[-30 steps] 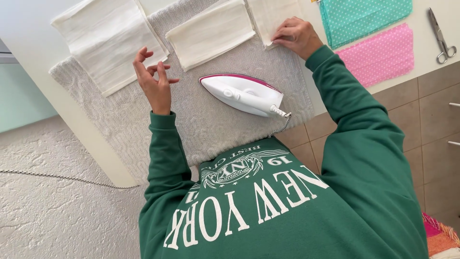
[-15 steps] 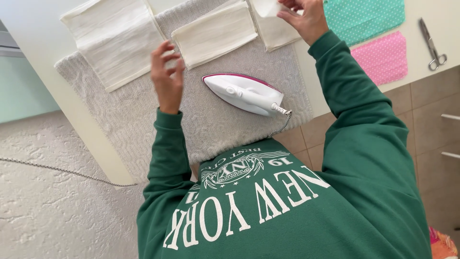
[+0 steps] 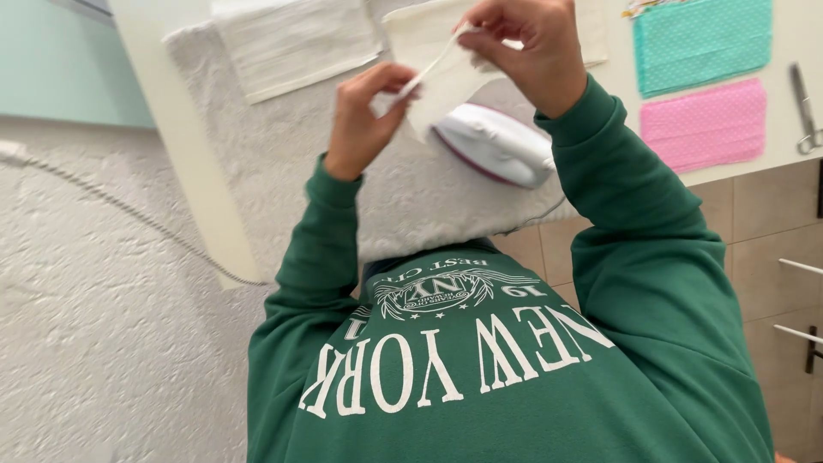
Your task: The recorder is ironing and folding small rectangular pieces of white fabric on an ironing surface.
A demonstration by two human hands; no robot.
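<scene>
On the grey mat [image 3: 257, 146] — both hands, left hand [image 3: 364, 120] and right hand [image 3: 523, 51], pinch a cream cloth [image 3: 446, 77].

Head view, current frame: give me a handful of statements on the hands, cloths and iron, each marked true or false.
1. Both hands hold one cream cloth piece in the air. True: the left hand and right hand each pinch it.
2. The iron is in the right hand. False: it rests on the grey towel, untouched.
3. A pink dotted cloth lies flat below a teal dotted cloth in the picture. True.
4. The scissors lie on the towel. False: they lie on the white tabletop at the picture's right edge.
5. Another cream cloth lies on the towel. True.
</scene>
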